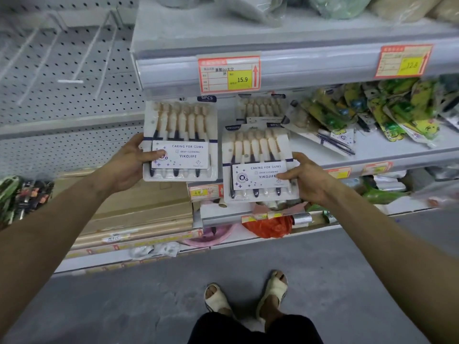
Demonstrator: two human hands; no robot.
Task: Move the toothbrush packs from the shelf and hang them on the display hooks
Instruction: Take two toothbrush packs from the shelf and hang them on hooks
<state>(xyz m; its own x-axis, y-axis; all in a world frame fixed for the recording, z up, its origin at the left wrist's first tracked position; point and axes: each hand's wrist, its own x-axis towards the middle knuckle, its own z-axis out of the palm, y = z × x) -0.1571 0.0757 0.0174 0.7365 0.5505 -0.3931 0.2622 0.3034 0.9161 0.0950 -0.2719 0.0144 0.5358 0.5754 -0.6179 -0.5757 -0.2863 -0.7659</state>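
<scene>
I hold two white YIKOJIFE toothbrush packs in front of the shelving. My left hand point(133, 163) grips the left pack point(183, 130) by its left edge, thumb on the label. My right hand point(306, 181) grips the right pack point(253, 155) by its lower right edge, a little lower than the other. A third toothbrush pack point(260, 108) lies on the shelf point(372, 150) behind them, partly hidden. Bare wire display hooks point(104, 58) stick out of the pegboard point(49, 95) at the upper left.
Green and yellow packets point(397, 112) are piled on the shelf's right part. An upper shelf with price tags point(229, 73) overhangs the packs. Cardboard boxes point(139, 214) and an orange bag point(270, 227) sit on lower shelves. My sandalled feet point(248, 296) stand on grey floor.
</scene>
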